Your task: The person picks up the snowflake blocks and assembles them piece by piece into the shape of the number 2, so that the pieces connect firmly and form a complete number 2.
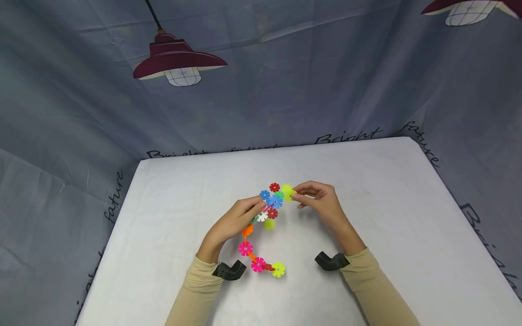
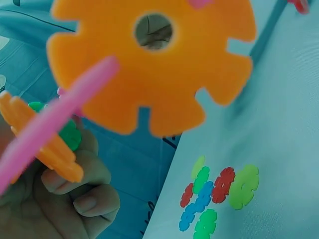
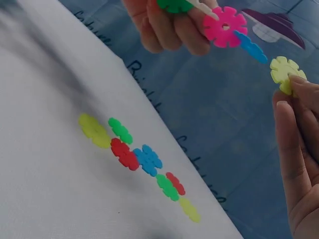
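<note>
Probably mid-join: bringing a yellow disc (image 3: 279, 73) up to the blue disc (image 3: 252, 48) at the tip of a linked chain (image 1: 245, 244), next after a pink disc (image 3: 217, 32). Holding the chain up over the table (image 1: 175, 203), gripped by the curled fingers of the left hand (image 1: 235, 218); cannot make out the exact pieces under them. Running from there back toward the body, through an orange disc (image 1: 247, 231) and more pink, to an end disc (image 1: 275, 268) in yellow. Pinching the yellow disc between thumb and fingers of the right hand (image 1: 325, 203). Very near the blue; cannot tell a seated joint from a near-touch.

Calls next, by judgement, for lining up slot with slot and pressing firmly, while steadying the chain close to the joint. Could pop apart elsewhere if pushed askew.

Lying flat on the table, close together: spare discs (image 3: 119, 149) in red, blue, green and yellow. White top. Behind and at both sides, grey-blue cloth (image 1: 265, 90), printed with dark-red lamps (image 1: 175, 58) and cursive lettering (image 1: 348, 136). At the wrists, black mounts (image 1: 230, 271) beside beige sleeves (image 1: 193, 292).
</note>
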The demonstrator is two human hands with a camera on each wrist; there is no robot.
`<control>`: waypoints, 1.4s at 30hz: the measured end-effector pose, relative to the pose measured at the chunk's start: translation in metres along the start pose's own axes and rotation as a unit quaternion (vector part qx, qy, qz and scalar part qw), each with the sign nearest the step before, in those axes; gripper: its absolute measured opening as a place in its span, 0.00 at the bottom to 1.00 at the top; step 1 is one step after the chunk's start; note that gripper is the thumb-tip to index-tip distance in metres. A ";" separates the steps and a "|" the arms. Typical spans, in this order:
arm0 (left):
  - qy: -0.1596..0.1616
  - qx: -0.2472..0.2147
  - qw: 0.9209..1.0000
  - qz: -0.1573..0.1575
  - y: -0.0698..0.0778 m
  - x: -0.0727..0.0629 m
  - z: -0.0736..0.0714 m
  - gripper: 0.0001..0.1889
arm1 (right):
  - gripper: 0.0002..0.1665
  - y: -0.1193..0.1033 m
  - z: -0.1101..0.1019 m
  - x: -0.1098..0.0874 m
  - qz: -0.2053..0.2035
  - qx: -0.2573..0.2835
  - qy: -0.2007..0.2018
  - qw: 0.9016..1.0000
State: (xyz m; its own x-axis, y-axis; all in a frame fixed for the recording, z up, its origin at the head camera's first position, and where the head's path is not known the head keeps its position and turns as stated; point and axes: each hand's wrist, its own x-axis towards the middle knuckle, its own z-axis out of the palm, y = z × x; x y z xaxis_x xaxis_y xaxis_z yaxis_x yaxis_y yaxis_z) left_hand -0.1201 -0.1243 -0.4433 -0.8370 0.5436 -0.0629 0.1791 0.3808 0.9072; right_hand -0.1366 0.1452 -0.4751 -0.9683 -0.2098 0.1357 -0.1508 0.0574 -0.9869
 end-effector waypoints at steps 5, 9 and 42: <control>-0.006 0.002 1.000 0.003 0.001 0.001 0.000 0.19 | 0.11 -0.001 0.000 -0.001 -0.008 -0.004 -0.018 1.000; -0.019 0.007 1.000 0.004 0.001 0.001 0.000 0.18 | 0.11 -0.001 0.000 -0.001 -0.016 -0.008 -0.017 1.000; -0.080 -0.013 0.997 0.008 0.004 -0.007 -0.007 0.18 | 0.07 -0.010 0.002 -0.007 -0.057 -0.033 -0.066 0.996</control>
State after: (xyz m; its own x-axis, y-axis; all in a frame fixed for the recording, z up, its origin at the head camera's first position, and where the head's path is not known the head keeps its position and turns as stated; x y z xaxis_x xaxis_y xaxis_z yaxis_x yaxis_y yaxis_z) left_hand -0.1177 -0.1320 -0.4366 -0.7409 0.6621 -0.1124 0.1765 0.3535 0.9186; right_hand -0.1275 0.1439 -0.4666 -0.9102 -0.3442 0.2305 -0.2757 0.0879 -0.9572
